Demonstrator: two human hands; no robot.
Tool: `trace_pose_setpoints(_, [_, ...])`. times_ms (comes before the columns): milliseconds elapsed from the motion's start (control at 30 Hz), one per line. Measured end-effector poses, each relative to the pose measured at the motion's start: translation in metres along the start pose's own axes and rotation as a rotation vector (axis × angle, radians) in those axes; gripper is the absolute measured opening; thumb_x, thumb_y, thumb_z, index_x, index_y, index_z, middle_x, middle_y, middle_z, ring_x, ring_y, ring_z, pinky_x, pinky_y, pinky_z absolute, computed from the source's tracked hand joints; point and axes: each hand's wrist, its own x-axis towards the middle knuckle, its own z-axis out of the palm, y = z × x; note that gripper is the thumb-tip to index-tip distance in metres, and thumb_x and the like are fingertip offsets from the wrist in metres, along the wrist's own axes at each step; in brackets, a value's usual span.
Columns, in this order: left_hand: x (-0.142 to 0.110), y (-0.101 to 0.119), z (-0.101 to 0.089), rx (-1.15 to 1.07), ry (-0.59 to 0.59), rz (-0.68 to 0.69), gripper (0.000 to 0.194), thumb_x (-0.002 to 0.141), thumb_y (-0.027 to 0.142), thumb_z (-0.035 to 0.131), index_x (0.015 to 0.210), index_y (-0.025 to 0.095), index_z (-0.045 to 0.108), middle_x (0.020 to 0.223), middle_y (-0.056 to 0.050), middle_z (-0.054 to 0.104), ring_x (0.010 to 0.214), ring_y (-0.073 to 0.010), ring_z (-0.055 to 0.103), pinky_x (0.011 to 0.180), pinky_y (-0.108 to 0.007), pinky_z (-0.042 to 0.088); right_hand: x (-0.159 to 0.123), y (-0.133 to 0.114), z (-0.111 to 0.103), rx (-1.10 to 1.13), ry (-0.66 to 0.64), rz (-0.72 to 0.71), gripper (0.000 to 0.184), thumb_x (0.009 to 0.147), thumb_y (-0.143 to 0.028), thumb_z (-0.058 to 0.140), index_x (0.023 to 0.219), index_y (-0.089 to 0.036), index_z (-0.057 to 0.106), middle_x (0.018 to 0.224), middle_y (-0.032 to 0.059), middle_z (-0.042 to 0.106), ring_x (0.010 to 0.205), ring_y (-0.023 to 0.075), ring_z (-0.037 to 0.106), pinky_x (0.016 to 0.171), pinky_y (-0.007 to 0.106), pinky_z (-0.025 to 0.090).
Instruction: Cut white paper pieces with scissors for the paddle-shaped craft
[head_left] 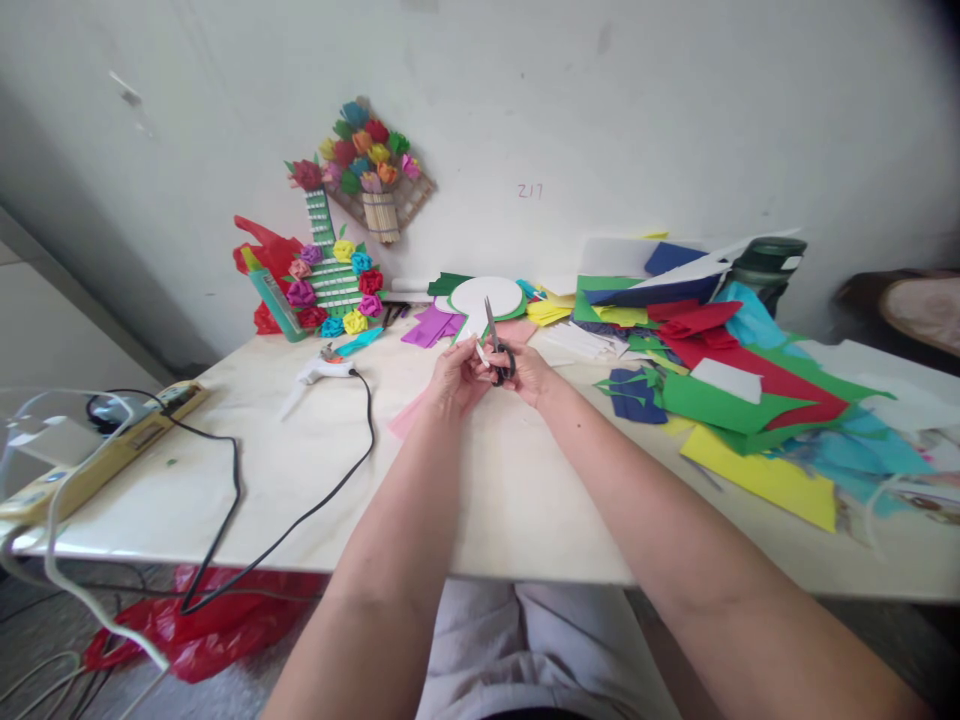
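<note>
My right hand (527,372) is closed around the black handles of a pair of scissors (491,325), whose blades point up and away from me. Close beside it, my left hand (455,372) pinches a small white strip (481,352), perhaps paper. The two hands nearly touch over the middle of the table. Just beyond them lies a white oval piece (489,297) with a green edge and a narrow stem reaching toward me. Pink paper (409,418) lies partly hidden under my left wrist.
At left are a white glue gun (319,372) with a black cord, a power strip (112,445) and a glue bottle (271,295). Paper-flower crafts (337,275) stand against the wall. Coloured sheets (757,400) and a dark bottle (766,270) fill the right side.
</note>
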Motion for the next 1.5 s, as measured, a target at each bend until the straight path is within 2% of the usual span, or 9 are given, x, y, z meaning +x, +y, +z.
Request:
trace_pose_setpoints(133, [0.001, 0.0, -0.001, 0.031, 0.036, 0.014, 0.017, 0.067, 0.026, 0.065, 0.067, 0.013, 0.053, 0.047, 0.005, 0.042, 0.039, -0.0058, 0.043, 0.041, -0.021, 0.038, 0.002, 0.003, 0.001, -0.043, 0.086, -0.01, 0.043, 0.054, -0.021, 0.07, 0.093, -0.017, 0.053, 0.058, -0.0031, 0.058, 0.041, 0.0084, 0.051, 0.028, 0.016, 0.019])
trace_pose_setpoints(267, [0.004, -0.002, -0.005, 0.054, 0.062, 0.048, 0.018, 0.065, 0.026, 0.066, 0.065, 0.013, 0.053, 0.046, 0.005, 0.042, 0.038, -0.0049, 0.042, 0.043, -0.021, 0.038, 0.003, 0.002, 0.001, -0.069, 0.1, -0.02, 0.048, 0.054, -0.02, 0.07, 0.098, -0.017, 0.052, 0.06, -0.0017, 0.06, 0.042, 0.0088, 0.052, 0.028, 0.015, 0.019])
trace_pose_setpoints(400, [0.005, -0.003, -0.007, 0.085, 0.045, 0.062, 0.019, 0.067, 0.029, 0.065, 0.069, 0.013, 0.055, 0.047, 0.004, 0.045, 0.039, -0.0055, 0.043, 0.043, -0.02, 0.039, 0.002, 0.002, 0.001, -0.066, 0.094, -0.039, 0.049, 0.054, -0.019, 0.069, 0.1, -0.017, 0.051, 0.06, -0.0011, 0.062, 0.041, 0.0087, 0.052, 0.028, 0.015, 0.018])
trace_pose_setpoints(567, [0.002, -0.002, -0.004, 0.08, -0.008, -0.014, 0.021, 0.067, 0.031, 0.064, 0.071, 0.012, 0.056, 0.052, 0.0, 0.051, 0.042, -0.0072, 0.047, 0.044, -0.021, 0.04, 0.002, 0.001, 0.002, -0.053, 0.104, -0.044, 0.049, 0.054, -0.017, 0.069, 0.1, -0.017, 0.052, 0.06, -0.0011, 0.061, 0.041, 0.0086, 0.052, 0.028, 0.015, 0.018])
trace_pose_setpoints(800, [-0.001, -0.001, -0.001, 0.071, -0.032, -0.028, 0.021, 0.062, 0.023, 0.069, 0.072, 0.01, 0.056, 0.059, -0.003, 0.056, 0.048, -0.0091, 0.052, 0.05, -0.024, 0.043, 0.001, -0.002, 0.004, -0.01, 0.171, -0.083, 0.047, 0.052, -0.015, 0.068, 0.097, -0.017, 0.053, 0.059, -0.0041, 0.058, 0.038, 0.0066, 0.049, 0.027, 0.015, 0.018])
trace_pose_setpoints(1000, [0.003, -0.001, -0.009, 0.12, 0.006, 0.071, 0.022, 0.064, 0.03, 0.067, 0.068, 0.012, 0.056, 0.058, 0.0, 0.053, 0.05, -0.0087, 0.053, 0.051, -0.023, 0.044, 0.002, 0.0, 0.0, -0.072, 0.144, -0.062, 0.042, 0.058, -0.024, 0.068, 0.097, -0.016, 0.054, 0.057, -0.0017, 0.06, 0.04, 0.0081, 0.052, 0.028, 0.015, 0.021])
trace_pose_setpoints(1167, [0.005, 0.003, -0.016, 0.16, 0.088, 0.144, 0.023, 0.064, 0.032, 0.068, 0.067, 0.013, 0.055, 0.057, 0.002, 0.051, 0.049, -0.0048, 0.05, 0.049, -0.017, 0.039, 0.0, -0.001, -0.005, -0.244, 0.066, -0.032, 0.035, 0.061, -0.037, 0.068, 0.087, -0.015, 0.058, 0.053, -0.0027, 0.057, 0.036, 0.0051, 0.048, 0.028, 0.014, 0.02])
trace_pose_setpoints(1300, [0.006, 0.005, -0.02, 0.16, 0.096, 0.156, 0.022, 0.065, 0.031, 0.067, 0.07, 0.013, 0.056, 0.055, 0.002, 0.051, 0.047, -0.0041, 0.049, 0.046, -0.015, 0.037, -0.003, -0.004, -0.006, -0.362, -0.007, -0.047, 0.032, 0.063, -0.043, 0.065, 0.076, -0.015, 0.059, 0.048, -0.0038, 0.053, 0.034, 0.0037, 0.043, 0.029, 0.014, 0.023])
trace_pose_setpoints(1500, [0.008, 0.005, -0.024, 0.132, 0.101, 0.149, 0.025, 0.065, 0.033, 0.067, 0.074, 0.013, 0.056, 0.057, 0.0, 0.056, 0.048, -0.0063, 0.052, 0.049, -0.018, 0.04, -0.01, -0.009, 0.001, -0.49, -0.119, -0.016, 0.039, 0.063, -0.046, 0.063, 0.086, -0.015, 0.061, 0.048, -0.0054, 0.051, 0.036, 0.004, 0.042, 0.031, 0.015, 0.029])
